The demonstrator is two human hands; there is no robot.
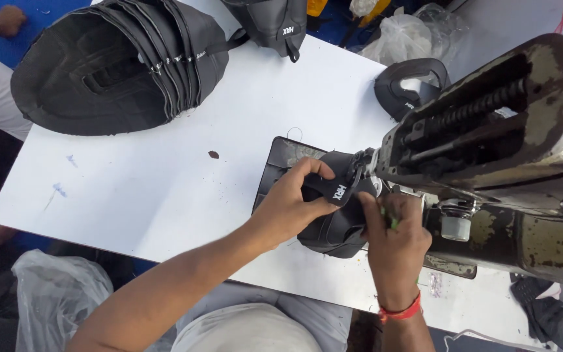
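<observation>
hands (294, 202) (395, 238) gripping curved black padded piece (333, 228)

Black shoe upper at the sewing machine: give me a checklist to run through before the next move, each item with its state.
1. Left hand has a grip on the black shoe upper: ok.
2. Right hand steadies the piece from the near side: ok.
3. Piece sits under the sewing machine head: ok.
4. Fingers away from the needle: cannot tell, needle hidden.
5. Thread in place: cannot tell.
6. Stack of black uppers lies apart on the white table: ok.
</observation>
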